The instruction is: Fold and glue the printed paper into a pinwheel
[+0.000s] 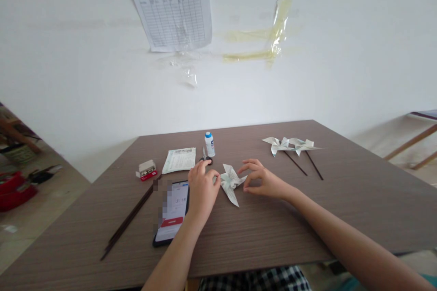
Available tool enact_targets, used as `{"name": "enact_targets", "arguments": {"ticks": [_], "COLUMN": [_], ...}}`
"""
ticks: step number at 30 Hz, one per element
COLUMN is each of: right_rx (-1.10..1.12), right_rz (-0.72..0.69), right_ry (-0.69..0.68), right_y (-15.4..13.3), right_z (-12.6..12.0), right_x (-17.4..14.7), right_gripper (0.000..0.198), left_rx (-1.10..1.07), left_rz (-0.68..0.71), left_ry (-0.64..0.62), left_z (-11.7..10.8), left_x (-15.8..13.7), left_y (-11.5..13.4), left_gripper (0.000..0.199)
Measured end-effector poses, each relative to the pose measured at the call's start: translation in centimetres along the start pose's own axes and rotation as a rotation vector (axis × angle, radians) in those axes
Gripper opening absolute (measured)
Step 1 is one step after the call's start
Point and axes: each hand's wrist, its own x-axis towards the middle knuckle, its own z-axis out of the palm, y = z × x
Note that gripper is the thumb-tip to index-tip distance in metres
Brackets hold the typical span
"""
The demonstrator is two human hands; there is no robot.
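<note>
A pinwheel head folded from printed paper [231, 183] lies on the table between my hands, with no stick on it. My left hand [204, 186] is closed, thumb and forefinger pinching the tip of its left blade. On the other side, my right hand [262, 182] has its thumb and fingers curved but apart around the right blade's tip; I see no grip there. Two finished-looking paper pinwheels [280, 144] on dark sticks [314, 166] rest at the far right.
Behind my left hand are scissors [206, 160], a white glue bottle with a blue cap [210, 144] and printed paper [180, 160]. Further left lie a small red-and-white box [147, 171], dark sticks [129, 218] and a phone [172, 213]. A white wall [239, 95] borders the table [273, 236].
</note>
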Motion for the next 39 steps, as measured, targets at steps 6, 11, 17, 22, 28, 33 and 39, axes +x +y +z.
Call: {"name": "enact_targets", "arguments": {"ticks": [6,11,17,22,28,33,39], "right_rx": [-0.035,-0.022,-0.002,-0.003,0.003,0.010,-0.012], "right_rz": [0.001,-0.020,0.003,-0.008,-0.033,-0.023,-0.038], "right_ry": [0.077,0.055,0.032,0.035,0.049,0.046,0.065], "right_y": [0.6,0.8,0.4,0.2,0.1,0.1,-0.1], "right_z": [0.0,0.3,0.4,0.4,0.7,0.6,0.6], "right_x": [0.1,0.1,0.1,0.2,0.2,0.2,0.2], "right_gripper": [0.009,0.011,0.017,0.014,0.014,0.014,0.012], "left_rx": [0.169,0.312,0.460,0.490,0.521,0.466,0.425], "left_rz": [-0.031,-0.099,-0.291,-0.396,-0.418,-0.472,-0.488], "left_ry": [-0.119,-0.118,-0.066,-0.012,0.006,0.017,0.021], "left_z": [-2.2,-5.4,-8.2,-8.7,-8.3,-8.4,-8.9], "left_x": [0.3,2.2,4.0,4.1,3.7,4.1,4.2], "left_y": [-2.7,-7.2,-11.5,-15.6,-17.4,-16.3,-15.6], "left_gripper": [0.027,0.029,0.034,0.036,0.049,0.045,0.043]}}
